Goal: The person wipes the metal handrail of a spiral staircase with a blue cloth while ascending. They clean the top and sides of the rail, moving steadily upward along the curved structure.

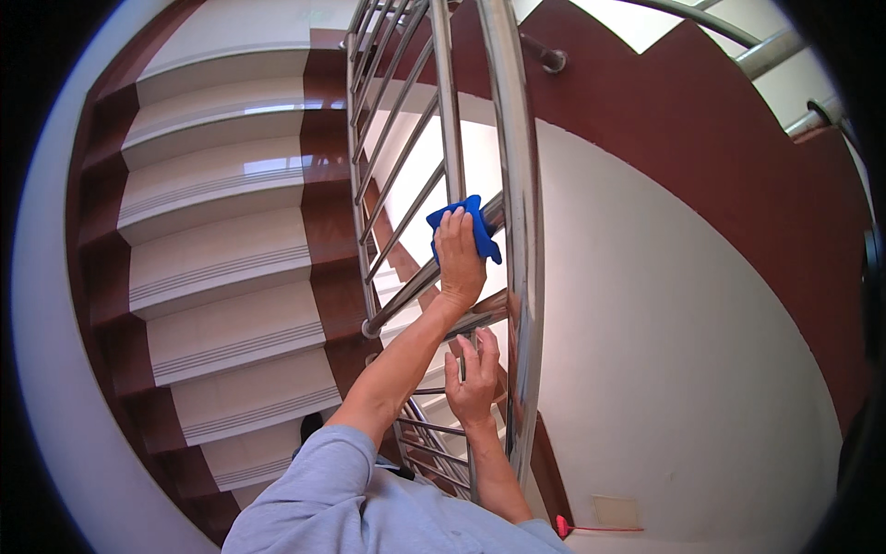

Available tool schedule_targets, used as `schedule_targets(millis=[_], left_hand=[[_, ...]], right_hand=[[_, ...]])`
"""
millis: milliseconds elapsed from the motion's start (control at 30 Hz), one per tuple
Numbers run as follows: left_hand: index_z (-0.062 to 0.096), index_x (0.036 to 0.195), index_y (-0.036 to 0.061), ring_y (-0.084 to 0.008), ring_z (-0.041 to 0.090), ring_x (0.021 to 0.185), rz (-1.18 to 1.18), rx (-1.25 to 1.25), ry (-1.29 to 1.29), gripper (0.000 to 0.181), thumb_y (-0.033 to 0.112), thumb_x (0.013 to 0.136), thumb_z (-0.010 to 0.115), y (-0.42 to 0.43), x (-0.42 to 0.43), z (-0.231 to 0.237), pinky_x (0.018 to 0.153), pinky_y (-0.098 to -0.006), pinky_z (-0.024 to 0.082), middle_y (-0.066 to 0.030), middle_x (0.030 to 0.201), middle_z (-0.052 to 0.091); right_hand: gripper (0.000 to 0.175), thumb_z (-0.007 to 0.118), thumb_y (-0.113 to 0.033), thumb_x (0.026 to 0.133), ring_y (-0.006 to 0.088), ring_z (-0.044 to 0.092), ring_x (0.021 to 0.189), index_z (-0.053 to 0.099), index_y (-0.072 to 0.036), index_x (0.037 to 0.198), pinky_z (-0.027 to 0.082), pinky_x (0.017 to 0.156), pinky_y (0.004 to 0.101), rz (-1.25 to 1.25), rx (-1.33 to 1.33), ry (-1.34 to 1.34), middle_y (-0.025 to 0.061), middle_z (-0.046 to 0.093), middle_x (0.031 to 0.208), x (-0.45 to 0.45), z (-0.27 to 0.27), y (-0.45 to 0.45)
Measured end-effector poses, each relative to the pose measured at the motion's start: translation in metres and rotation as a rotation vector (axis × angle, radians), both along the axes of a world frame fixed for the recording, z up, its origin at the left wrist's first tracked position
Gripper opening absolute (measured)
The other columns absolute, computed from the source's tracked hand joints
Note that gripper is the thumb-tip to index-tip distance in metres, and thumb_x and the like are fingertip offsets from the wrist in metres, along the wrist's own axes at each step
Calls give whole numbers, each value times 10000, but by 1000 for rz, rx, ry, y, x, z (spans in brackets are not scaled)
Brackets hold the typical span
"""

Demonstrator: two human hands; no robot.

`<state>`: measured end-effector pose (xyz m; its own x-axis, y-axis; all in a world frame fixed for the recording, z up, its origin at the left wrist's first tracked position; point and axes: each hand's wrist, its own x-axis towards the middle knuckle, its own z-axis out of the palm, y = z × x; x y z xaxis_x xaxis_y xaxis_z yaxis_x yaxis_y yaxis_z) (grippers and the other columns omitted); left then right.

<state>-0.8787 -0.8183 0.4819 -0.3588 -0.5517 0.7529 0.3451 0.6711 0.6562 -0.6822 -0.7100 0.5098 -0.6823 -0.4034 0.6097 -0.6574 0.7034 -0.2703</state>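
A blue cloth [484,239] lies under the fingers of my left hand [460,256], pressed onto the metal stair railing near a slanted round bar [412,291] and a post [448,138]. My left arm reaches forward across the railing bars. Lower and slightly to the right is my right hand [474,381], empty, its fingers apart and a little curled. It is close below a short metal rail section [488,311] and left of the thick polished handrail [522,277]. Whether its fingertips touch the metal, I cannot tell.
Pale stair treads [221,277] with dark red borders climb on the left. A lower flight [432,408] shows through the railing gap. To the right are a white wall [644,311] and a dark red stepped band [623,104]. A red object with a thin handle [562,526] appears at bottom right.
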Motion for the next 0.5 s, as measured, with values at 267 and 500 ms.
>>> schedule_targets(millis=[267,500], left_hand=[[283,1668,-12,-506,476,1391,-155,140,-62,1024,-71,780,791,0,9,-70,1177,-603,353,-293,1533,464],[291,1657,40,-499,504,1361,-188,113,-100,1020,-74,772,785,-6,16,-124,1138,-596,382,-269,1456,511]], right_hand=[[370,760,-150,994,495,477,1457,733,-21,1340,423,1198,573,-92,58,142,257,532,1524,-25,-35,15],[417,732,-212,1025,505,306,1570,731,-87,1424,265,1281,623,-108,149,177,256,351,1663,-39,-77,23]])
